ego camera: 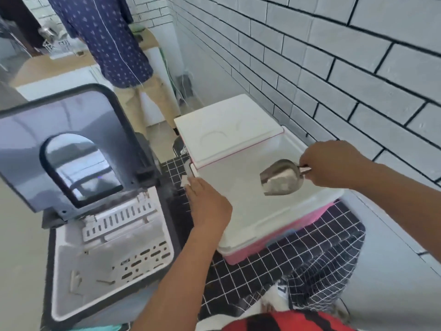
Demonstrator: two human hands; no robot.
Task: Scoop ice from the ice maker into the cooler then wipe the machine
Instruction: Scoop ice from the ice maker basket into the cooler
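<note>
Ice in metal scoop, scoop held over open cooler, mouth tilted down-left. Right hand fingers curled round scoop handle. Left hand flat on cooler's near-left rim, fingers straight, small white scrap at fingertips. Cooler pink-bodied, white inside, white lid lying across far half. Ice maker left of cooler, lid raised, white slotted basket inside. Both on black grid-pattern cloth. Second person standing at counter behind.

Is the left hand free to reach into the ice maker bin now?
Probably yes. The left hand rests open on the cooler edge, right beside the ice maker, whose lid stands open, and nothing lies between.
</note>
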